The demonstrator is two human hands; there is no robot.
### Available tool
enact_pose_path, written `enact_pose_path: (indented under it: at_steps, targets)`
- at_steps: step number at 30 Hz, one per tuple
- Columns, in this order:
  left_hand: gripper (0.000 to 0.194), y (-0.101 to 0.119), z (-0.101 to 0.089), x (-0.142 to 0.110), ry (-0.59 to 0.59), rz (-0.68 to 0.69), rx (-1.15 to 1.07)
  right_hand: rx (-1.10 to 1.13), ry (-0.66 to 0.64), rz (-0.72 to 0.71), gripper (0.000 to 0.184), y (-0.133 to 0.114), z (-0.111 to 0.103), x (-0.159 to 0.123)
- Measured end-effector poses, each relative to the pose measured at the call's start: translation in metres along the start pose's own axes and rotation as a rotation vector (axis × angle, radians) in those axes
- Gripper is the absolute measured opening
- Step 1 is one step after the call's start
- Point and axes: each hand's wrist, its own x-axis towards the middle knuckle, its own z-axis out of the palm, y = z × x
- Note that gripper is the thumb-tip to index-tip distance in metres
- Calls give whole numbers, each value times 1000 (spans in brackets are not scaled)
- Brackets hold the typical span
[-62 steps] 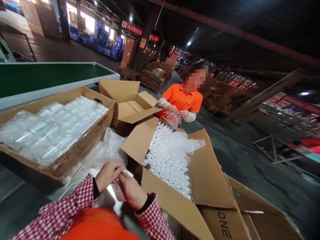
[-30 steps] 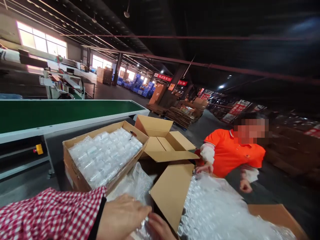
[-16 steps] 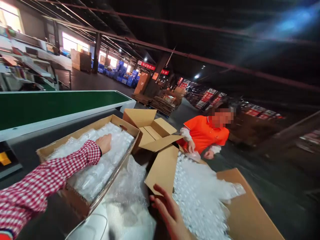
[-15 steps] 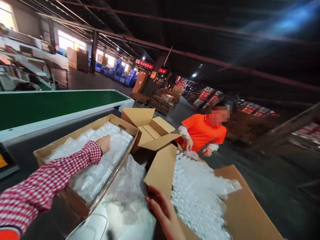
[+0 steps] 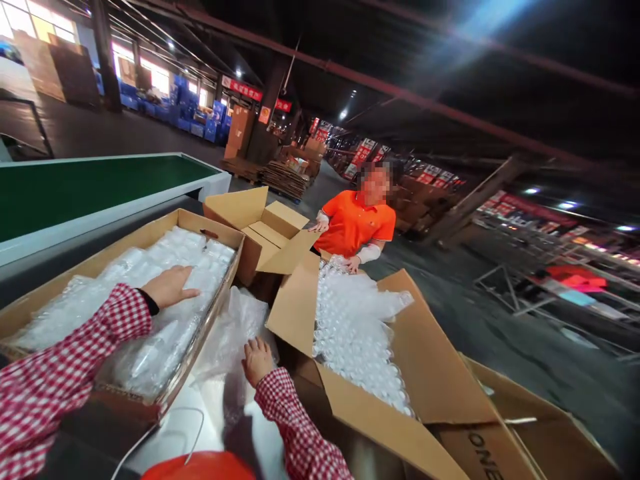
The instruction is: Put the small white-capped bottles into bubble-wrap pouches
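Observation:
My left hand lies over clear-wrapped white packs in a long, shallow cardboard box. Its fingers are stretched out with the thumb apart, and it holds nothing. At the edge of a loose clear sheet of bubble wrap, between that box and a deeper carton, is my right hand. Its fingers are bent down onto the wrap, and the fingertips are partly hidden. The deep open carton on the right contains many small clear, round-ended items in plastic.
A co-worker in an orange shirt stands behind the deep carton, hands at the cartons. Another open carton has raised flaps. A green conveyor belt runs at left. More cardboard stands at lower right.
My view has turned right. My left hand has opened flatter over the packs. My right hand has moved from the carton flap to the bubble wrap. The co-worker's hands have moved apart.

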Motion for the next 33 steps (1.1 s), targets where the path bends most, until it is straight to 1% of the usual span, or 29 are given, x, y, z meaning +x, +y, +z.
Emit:
enact_pose_path:
  at_steps: [2, 3, 4, 5, 6, 7, 8, 10, 11, 12, 14, 15, 16, 17, 19, 21, 23, 25, 26, 27, 29, 30, 32, 33]
  targets:
    - [55, 28, -18, -27, 75, 74, -57, 26, 82, -31, 32, 5, -13, -1]
    - [50, 45, -24, -43, 107, 101, -104, 68, 153, -42, 32, 7, -23, -4]
    - [42, 63, -28, -58, 133, 128, -185, 143, 245, -55, 32, 10, -35, -7]
    - [34, 82, -27, -72, 134, 144, -266, 237, 341, -69, 32, 12, -48, -10]
    - [28, 101, -22, -84, 106, 153, -342, 333, 430, -86, 32, 14, -62, -13]
    - [25, 119, -13, -92, 66, 155, -411, 437, 493, -105, 29, 16, -76, -16]
    - [23, 134, 1, -98, 19, 150, -470, 540, 524, -120, 25, 17, -89, -19]
    - [20, 161, 38, -99, -39, 119, -581, 685, 491, -132, 19, 20, -111, -27]
    - [21, 171, 58, -97, -41, 93, -630, 761, 464, -124, 17, 20, -119, -32]
    - [26, 180, 78, -94, -22, 63, -667, 841, 439, -107, 17, 20, -125, -38]
    - [41, 198, 112, -88, 10, 17, -720, 989, 406, -67, 27, 21, -132, -52]
    - [46, 206, 125, -87, 18, 8, -738, 1070, 390, -58, 35, 21, -135, -59]
    - [48, 214, 134, -86, 12, 14, -757, 1151, 374, -56, 41, 22, -137, -66]
    - [45, 222, 141, -86, 4, 25, -779, 1221, 362, -62, 45, 25, -139, -71]
    - [35, 233, 146, -88, -17, 42, -845, 1309, 336, -65, 45, 34, -144, -80]
    - [26, 238, 145, -91, -48, 42, -913, 1324, 320, -38, 37, 49, -150, -86]
    - [28, 235, 142, -93, -85, 30, -937, 1295, 347, 6, 28, 67, -156, -90]
    - [35, 230, 140, -95, -86, 18, -906, 1229, 375, 29, 25, 81, -160, -94]
    - [39, 229, 139, -96, -85, 19, -885, 1185, 356, 21, 24, 86, -161, -96]
    - [43, 229, 139, -96, -84, 28, -854, 1141, 308, -2, 23, 88, -161, -98]
    - [53, 233, 140, -94, -89, 71, -747, 1075, 164, -93, 21, 87, -161, -101]
    - [52, 237, 141, -92, -88, 101, -673, 1052, 95, -152, 21, 86, -162, -102]
    - [36, 244, 144, -87, -82, 148, -503, 992, -4, -247, 22, 89, -167, -97]
    - [28, 245, 145, -84, -100, 164, -430, 920, -24, -249, 23, 95, -170, -93]
